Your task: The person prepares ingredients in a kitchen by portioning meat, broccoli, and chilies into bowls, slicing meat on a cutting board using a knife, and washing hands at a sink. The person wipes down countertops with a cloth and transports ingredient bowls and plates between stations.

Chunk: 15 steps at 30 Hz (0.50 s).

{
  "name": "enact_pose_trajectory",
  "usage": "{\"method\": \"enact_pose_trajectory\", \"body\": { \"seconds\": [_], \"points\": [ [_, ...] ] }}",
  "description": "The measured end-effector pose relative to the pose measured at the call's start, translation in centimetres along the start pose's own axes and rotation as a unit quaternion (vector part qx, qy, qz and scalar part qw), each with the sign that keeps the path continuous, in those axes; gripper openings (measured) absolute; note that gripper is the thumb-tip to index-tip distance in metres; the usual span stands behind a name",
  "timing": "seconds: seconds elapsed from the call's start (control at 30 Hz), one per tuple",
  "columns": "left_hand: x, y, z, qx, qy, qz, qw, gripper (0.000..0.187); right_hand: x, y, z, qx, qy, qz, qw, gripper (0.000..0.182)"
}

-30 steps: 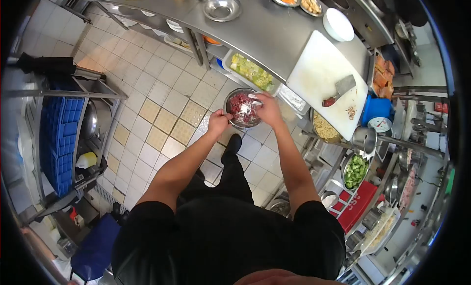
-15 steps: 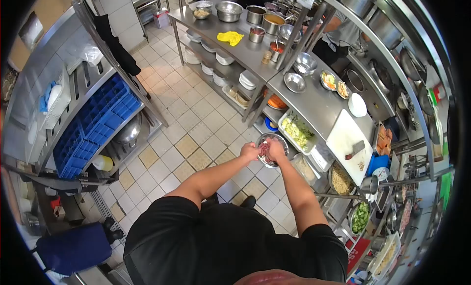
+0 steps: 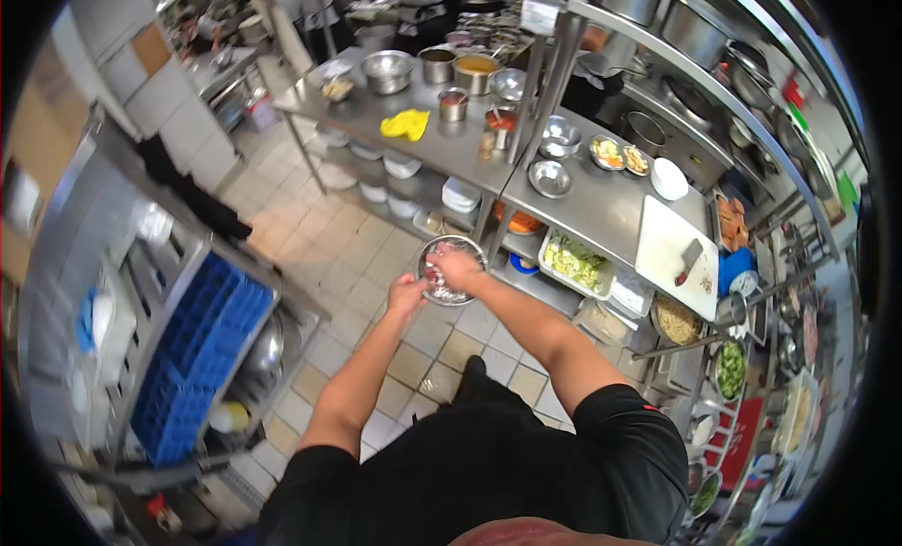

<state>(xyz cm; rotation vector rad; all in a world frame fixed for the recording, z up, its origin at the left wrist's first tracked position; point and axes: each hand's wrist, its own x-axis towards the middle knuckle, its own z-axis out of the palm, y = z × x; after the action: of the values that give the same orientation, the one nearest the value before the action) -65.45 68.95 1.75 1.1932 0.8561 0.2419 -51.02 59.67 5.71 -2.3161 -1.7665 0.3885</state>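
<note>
A round metal bowl [image 3: 458,296] with dark red pieces inside is held out in front of my body, above the tiled floor. At its left rim, my left hand [image 3: 408,294] is closed on the edge. My right hand [image 3: 455,267] reaches over the bowl from the right, its fingers down among the red pieces; whether they grip any is hidden. The counter's lower shelf, with a tray of chopped greens [image 3: 575,263], lies to the right of the bowl.
A steel counter [image 3: 601,203] on the right bears a white cutting board [image 3: 665,255] with a knife [image 3: 692,255]. A yellow cloth [image 3: 405,124] and pots are farther off. Blue crates [image 3: 211,335] stand on a left rack. People stand behind the far counter.
The view has turned and moved forward. My hands and the bowl have shifted left and away from the right counter; my right hand now reaches farther over the bowl.
</note>
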Motion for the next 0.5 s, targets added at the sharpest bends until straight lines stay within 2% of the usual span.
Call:
{"method": "enact_pose_trajectory", "body": {
  "seconds": [0.1, 0.17, 0.23, 0.33, 0.43, 0.5],
  "points": [
    [5.0, 2.2, -2.7, -0.121, 0.024, -0.004, 0.992, 0.016, 4.4, -1.8, -1.7, 0.060, 0.047, 0.036, 0.996, 0.050],
    [7.6, 4.2, -4.5, -0.122, 0.035, 0.020, 0.992, 0.014, 7.8, -2.2, -3.8, -0.035, 0.052, -0.038, 0.997, 0.041],
    [9.7, 7.9, -5.4, -0.106, 0.024, 0.001, 0.994, 0.015, 13.6, -0.2, -3.9, -0.104, 0.006, -0.123, 0.987, 0.038],
    [15.3, 9.6, -8.2, -0.078, 0.045, -0.018, 0.996, 0.013, 21.9, 1.8, -3.5, -0.041, -0.106, -0.110, 0.987, 0.038],
    [20.9, 12.2, -11.9, -0.072, 0.064, 0.006, 0.995, 0.009, 29.5, 1.3, -3.1, 0.046, 0.049, -0.004, 0.998, 0.048],
    [21.7, 16.5, -13.2, -0.138, 0.088, -0.006, 0.986, 0.009, 31.2, -2.4, -6.5, 0.121, 0.149, 0.032, 0.981, 0.050]
  ]
}}
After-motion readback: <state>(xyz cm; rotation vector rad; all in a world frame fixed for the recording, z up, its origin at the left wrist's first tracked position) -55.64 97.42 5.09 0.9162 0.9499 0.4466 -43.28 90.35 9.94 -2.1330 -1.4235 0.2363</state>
